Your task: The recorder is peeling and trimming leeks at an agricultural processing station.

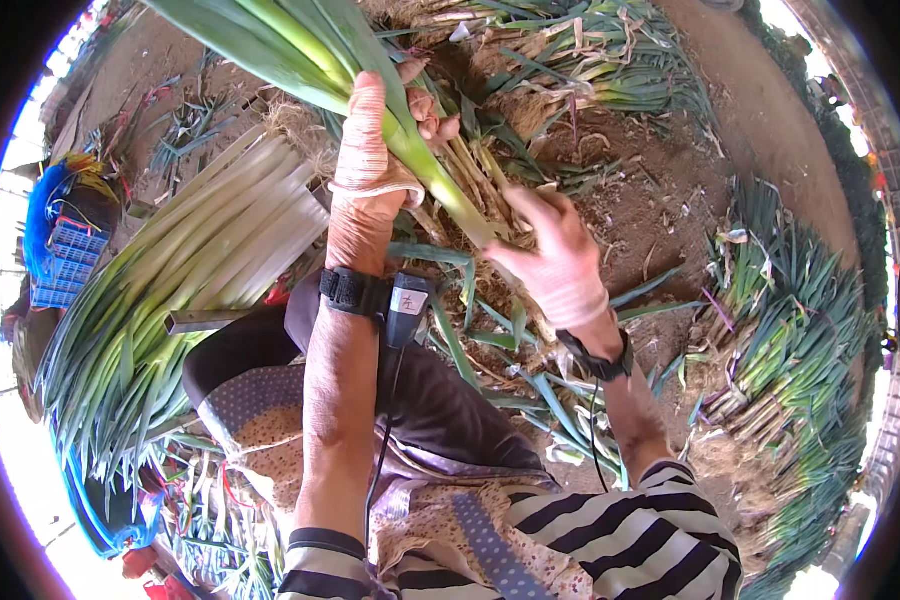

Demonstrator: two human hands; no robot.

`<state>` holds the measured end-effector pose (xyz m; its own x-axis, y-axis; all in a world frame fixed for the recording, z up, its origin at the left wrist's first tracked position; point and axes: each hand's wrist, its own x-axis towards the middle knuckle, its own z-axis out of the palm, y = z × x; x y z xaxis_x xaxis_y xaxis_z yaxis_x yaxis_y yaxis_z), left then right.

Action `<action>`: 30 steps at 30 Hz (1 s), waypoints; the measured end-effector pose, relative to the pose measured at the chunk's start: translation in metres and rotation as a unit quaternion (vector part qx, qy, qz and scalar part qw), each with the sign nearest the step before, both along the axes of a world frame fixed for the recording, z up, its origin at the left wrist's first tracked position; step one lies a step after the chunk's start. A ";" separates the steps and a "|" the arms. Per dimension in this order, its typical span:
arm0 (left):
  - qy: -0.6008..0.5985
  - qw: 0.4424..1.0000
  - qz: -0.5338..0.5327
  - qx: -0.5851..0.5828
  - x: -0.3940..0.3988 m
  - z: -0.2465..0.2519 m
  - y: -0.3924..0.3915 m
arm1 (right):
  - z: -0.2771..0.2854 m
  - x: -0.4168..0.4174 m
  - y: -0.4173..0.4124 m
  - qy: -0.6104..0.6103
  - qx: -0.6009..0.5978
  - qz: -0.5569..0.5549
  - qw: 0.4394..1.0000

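Note:
My left hand (367, 142), in a pale work glove, grips a large green onion (405, 142) around the base of its green leaves. The leaves spread to the upper left, and the pale stalk slants down to the right. My right hand (555, 251), also gloved and slightly blurred, is at the stalk's lower end. Its thumb overlaps the stalk, while the other fingers reach beyond it; whether they pinch anything cannot be made out. Below the stalk, loose unpeeled onions (487, 176) lie on the soil. The root end is hidden by my right hand.
A pile of cleaned green onions (225, 247) rests left of my knee, near a metal bar (210, 321). More onions lie in heaps at the top (637, 67) and right (802, 360). Blue crates (75, 247) stand far left. Cables hang from both wrist straps.

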<state>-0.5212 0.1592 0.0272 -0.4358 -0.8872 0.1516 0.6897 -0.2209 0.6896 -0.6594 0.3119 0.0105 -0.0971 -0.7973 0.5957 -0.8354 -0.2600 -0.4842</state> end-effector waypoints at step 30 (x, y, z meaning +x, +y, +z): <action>-0.042 0.998 0.040 0.004 -0.008 0.004 0.017 | -0.021 0.047 -0.037 -0.100 0.026 -0.045 0.994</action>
<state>-0.5294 0.1763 0.0317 -0.3745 -0.9207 0.1102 0.6456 -0.1736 0.7437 -0.6122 0.2745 -0.0102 -0.2810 -0.8098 0.5150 -0.7403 -0.1586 -0.6533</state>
